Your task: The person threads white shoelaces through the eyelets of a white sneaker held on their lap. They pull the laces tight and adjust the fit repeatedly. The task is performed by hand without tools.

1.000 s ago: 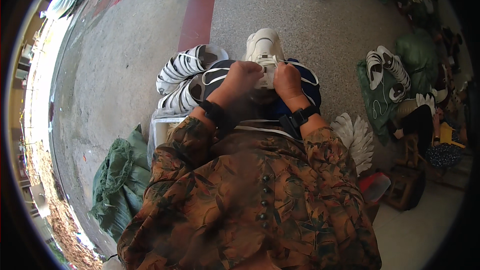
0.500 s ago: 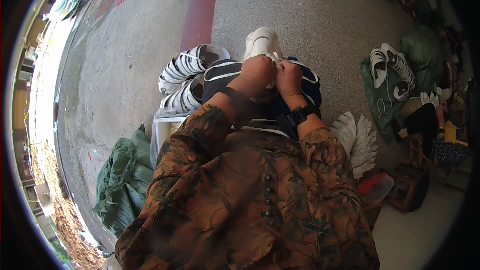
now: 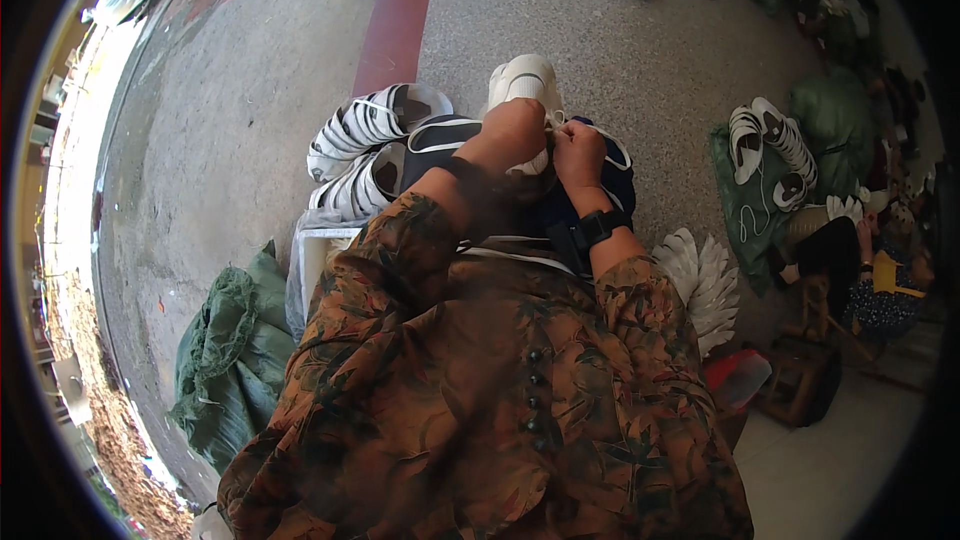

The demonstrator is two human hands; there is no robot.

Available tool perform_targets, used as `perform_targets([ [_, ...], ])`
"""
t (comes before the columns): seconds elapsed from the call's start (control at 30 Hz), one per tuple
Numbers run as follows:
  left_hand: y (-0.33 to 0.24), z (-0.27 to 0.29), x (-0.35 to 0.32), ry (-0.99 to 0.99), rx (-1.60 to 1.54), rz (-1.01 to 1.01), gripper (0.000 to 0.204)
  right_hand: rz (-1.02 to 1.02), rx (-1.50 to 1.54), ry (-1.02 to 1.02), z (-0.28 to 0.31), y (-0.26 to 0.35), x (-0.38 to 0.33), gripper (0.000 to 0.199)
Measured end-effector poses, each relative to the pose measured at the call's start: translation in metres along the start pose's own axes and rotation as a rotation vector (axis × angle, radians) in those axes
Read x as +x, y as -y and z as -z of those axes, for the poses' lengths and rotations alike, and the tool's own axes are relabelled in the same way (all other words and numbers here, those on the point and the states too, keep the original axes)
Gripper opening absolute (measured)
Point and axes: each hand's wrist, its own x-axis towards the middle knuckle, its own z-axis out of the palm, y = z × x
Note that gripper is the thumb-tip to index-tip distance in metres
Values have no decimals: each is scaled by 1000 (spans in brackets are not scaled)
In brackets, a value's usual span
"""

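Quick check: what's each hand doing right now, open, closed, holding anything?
Left hand: closed on the white shoe.
Right hand: closed, pinching the shoe's white lace.

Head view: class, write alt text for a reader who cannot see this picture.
Seen from above, a seated person's left hand and right hand work the lace of a white shoe on their lap. Black-and-white shoes lie stacked to the left on the floor.

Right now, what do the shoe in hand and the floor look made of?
White shoe: smooth matte upper with a soft sheen, probably synthetic leather; white lace looks like woven cord. Floor: grey, speckled and grainy, likely concrete or terrazzo, with a painted red stripe.
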Motion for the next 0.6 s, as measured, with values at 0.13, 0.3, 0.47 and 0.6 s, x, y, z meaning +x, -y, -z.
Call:
perform_targets([
  [0.13, 37, -11, -4, -161, -186, -307, 15, -25, 3, 70, 1, 7, 1, 7],
  [0.3, 37, -13, -21, -314, -427, -218, 21, 67, -11, 83, 6, 10, -5, 7],
  [0.47, 71, -8, -41, -191, -430, -186, 21, 546, -15, 10, 12, 30, -9, 7],
  [0.6, 77, -12, -49, -209, -577, -120, 20, 614, 45, 196, 8, 26, -4, 6],
])
